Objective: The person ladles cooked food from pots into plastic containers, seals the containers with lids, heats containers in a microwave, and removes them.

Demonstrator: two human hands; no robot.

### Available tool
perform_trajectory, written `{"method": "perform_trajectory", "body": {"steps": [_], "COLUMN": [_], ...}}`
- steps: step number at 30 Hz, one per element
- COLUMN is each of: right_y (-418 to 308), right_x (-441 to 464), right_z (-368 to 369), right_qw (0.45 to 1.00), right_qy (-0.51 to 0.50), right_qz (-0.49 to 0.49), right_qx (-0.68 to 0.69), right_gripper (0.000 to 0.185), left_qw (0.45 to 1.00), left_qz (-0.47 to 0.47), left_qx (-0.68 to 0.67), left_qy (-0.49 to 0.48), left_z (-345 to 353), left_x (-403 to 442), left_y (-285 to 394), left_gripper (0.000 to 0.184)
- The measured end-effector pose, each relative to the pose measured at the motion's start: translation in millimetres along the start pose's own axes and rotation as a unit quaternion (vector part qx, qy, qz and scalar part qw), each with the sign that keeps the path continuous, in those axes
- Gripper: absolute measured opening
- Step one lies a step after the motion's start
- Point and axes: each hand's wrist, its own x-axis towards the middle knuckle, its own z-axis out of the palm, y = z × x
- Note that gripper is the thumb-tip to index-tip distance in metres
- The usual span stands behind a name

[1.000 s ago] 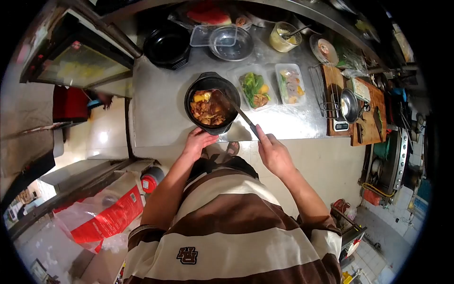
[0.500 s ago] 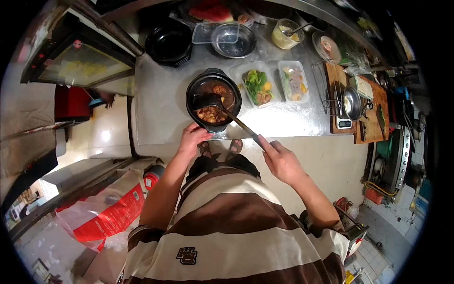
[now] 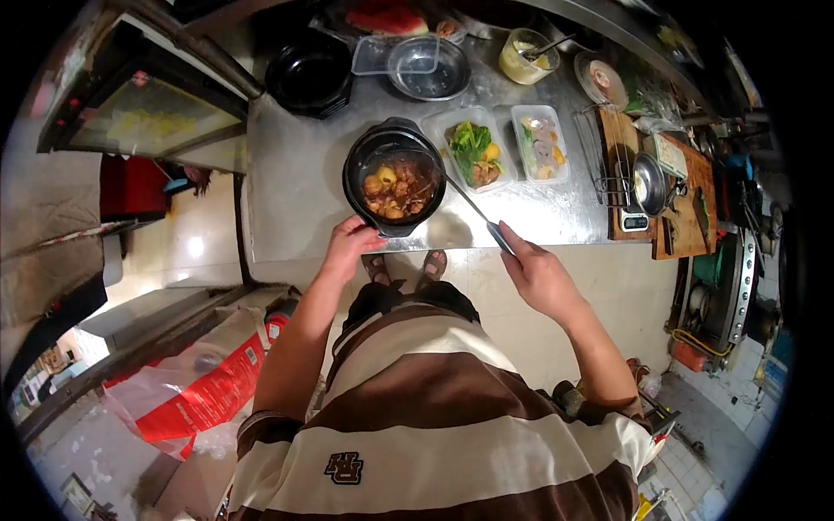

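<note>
Black pot (image 3: 351, 178): left fingers (image 3: 354, 227) touching, grip unclear; right fingers (image 3: 516, 241) clasp ladle (image 3: 469, 201); food tub (image 3: 499, 130) beside, bowls (image 3: 308, 76) beyond.

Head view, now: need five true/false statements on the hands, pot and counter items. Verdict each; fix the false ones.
1. The right grip holds a ladle that reaches into the black pot. True.
2. Both grips are on the ladle. False: the left grip is at the pot's near side.
3. The tub of greens stands nearer the pot than the other clear tub. True.
4. The pot is covered by a lid. False: it is open, with food showing.
5. A utensil stands in the tub of yellowish contents. True.
</note>
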Motion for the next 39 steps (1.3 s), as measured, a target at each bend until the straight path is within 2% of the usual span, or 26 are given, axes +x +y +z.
{"method": "perform_trajectory", "body": {"steps": [3,6,12,15,21,27,30,39], "right_y": [-11.5,-10.0,-14.7,-11.7,-4.5,6.7,7.9,7.5], "right_x": [-1.4,1.4,10.5,14.4,21.9,21.7,22.3,12.3], "right_z": [-18.7,-29.8,-51.3,-52.0,-40.7,-17.4,-8.1,-4.4], "right_qw": [0.984,0.922,0.844,0.828,0.736,0.613,0.549,0.564], "right_qy": [-0.094,-0.157,-0.226,-0.249,-0.285,-0.286,-0.293,-0.223], "right_qz": [0.116,0.218,0.293,0.304,0.34,0.369,0.349,0.386], "right_qx": [0.096,0.278,0.389,0.4,0.511,0.637,0.701,0.695], "right_gripper": [0.044,0.042,0.041,0.04,0.035,0.034,0.031,0.032], "left_qw": [1.0,1.0,1.0,1.0,0.999,0.998,0.997,0.996], "left_qz": [0.01,0.013,0.005,-0.006,-0.043,-0.059,-0.069,-0.082], "left_qx": [-0.016,-0.019,-0.02,-0.02,-0.025,-0.019,-0.029,-0.014], "left_qy": [-0.004,-0.003,0.007,0.015,0.009,-0.006,-0.001,0.023], "left_z": [-1.4,0.2,4.7,7.0,1.3,1.7,0.4,-4.5], "left_x": [0.5,-1.3,-3.6,-5.6,-3.7,-3.6,-2.2,3.7], "left_y": [-3.0,-2.8,-1.2,1.7,-0.7,-2.1,-3.4,-9.7], "left_gripper": [0.015,0.013,0.014,0.015,0.018,0.02,0.022,0.023]}}
